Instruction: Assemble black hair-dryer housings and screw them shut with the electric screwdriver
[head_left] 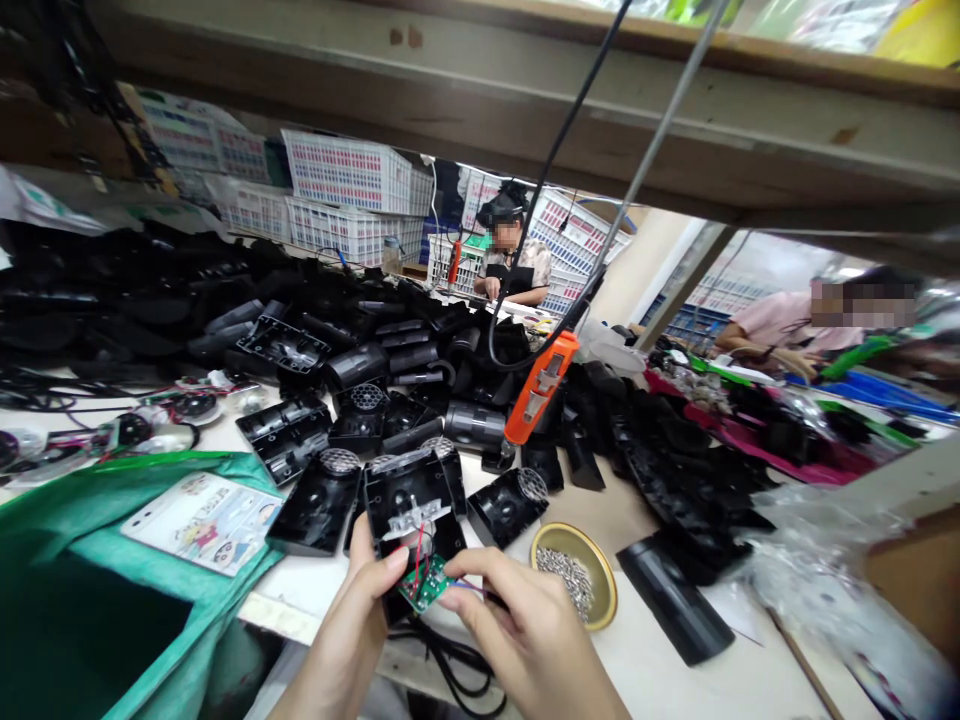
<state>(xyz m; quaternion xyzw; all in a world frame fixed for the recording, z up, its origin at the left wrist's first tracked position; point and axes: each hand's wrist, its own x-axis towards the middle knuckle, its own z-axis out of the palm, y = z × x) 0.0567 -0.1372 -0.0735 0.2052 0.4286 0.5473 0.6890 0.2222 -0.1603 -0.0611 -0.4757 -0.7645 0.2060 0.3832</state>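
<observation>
My left hand (367, 590) is closed around the lower side of a black plastic housing (409, 495), its thumb at the edge of a green circuit board (426, 585). Between thumb and forefinger, my right hand (517, 610) pinches the right edge of that board. Red wires run from the board up into the housing, beside a clear plastic piece inside it. A black cable hangs below my hands. To the right stands a gold bowl (611, 590) of small screws (566, 578). An orange electric screwdriver (541, 385) hangs above the housings on a black cord.
Black housing parts (375, 350) are heaped across the bench. A green cloth bag (45, 540) with a printed card (206, 522) is at left. A loose black shell (675, 600) and clear plastic bags (847, 590) lie right. Two people sit beyond, near white crates (345, 170).
</observation>
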